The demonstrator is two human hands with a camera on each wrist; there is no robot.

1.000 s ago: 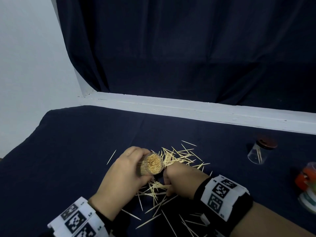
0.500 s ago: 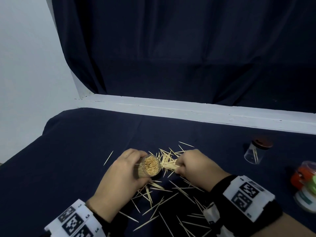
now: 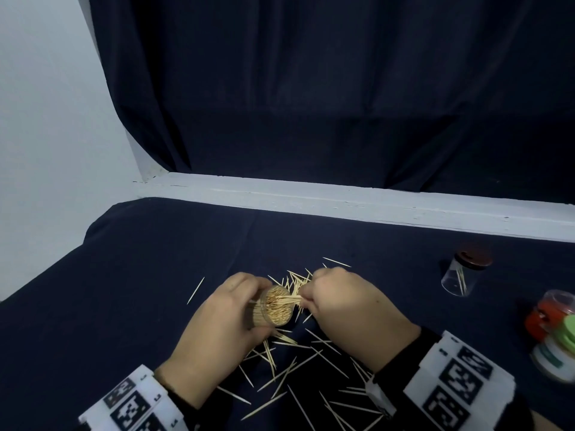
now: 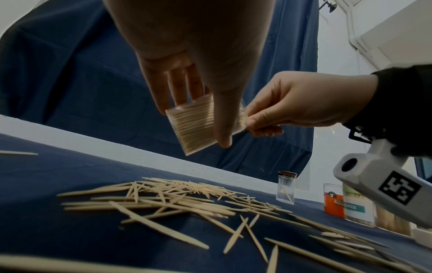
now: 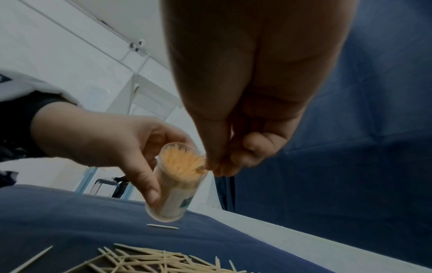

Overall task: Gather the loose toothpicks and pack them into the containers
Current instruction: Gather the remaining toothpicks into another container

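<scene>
I have the left hand (image 3: 217, 325) wrapped round a clear container (image 3: 275, 310), lifted off the bench (image 3: 140, 275) and tipped so its open mouth faces toward my right hand (image 3: 345, 309). It looks packed nearly full of toothpicks standing on end. The right hand's fingers (image 5: 217, 164) are drawn narrow in a pinch on a small bundle of toothpicks (image 3: 291, 299), and the bundle's tips sit right at the mouth, touching the ends of those already inside. That is the relation I judge the next move turns on: the bundle's long axis lies roughly in line with the container's axis, mouth to the right, bundle arriving from the right, so the push wants to go leftward along that line. With so little room left inside, I expect the new ones to jam or splay unless they stay parallel to the packed ones. The loose toothpicks (image 3: 292, 365) still to gather lie scattered on the dark cloth below and between my wrists, with a denser heap (image 4: 173, 195) behind the hands. Off to the right stands a second clear container (image 3: 460, 278), upright, with only a few sticks in it, and near the right edge some coloured containers (image 3: 552, 328), blurred and cut off. I cannot count the sticks in the pinch; the fingers cover most of them, and the right wrist view is soft at the mouth.
</scene>
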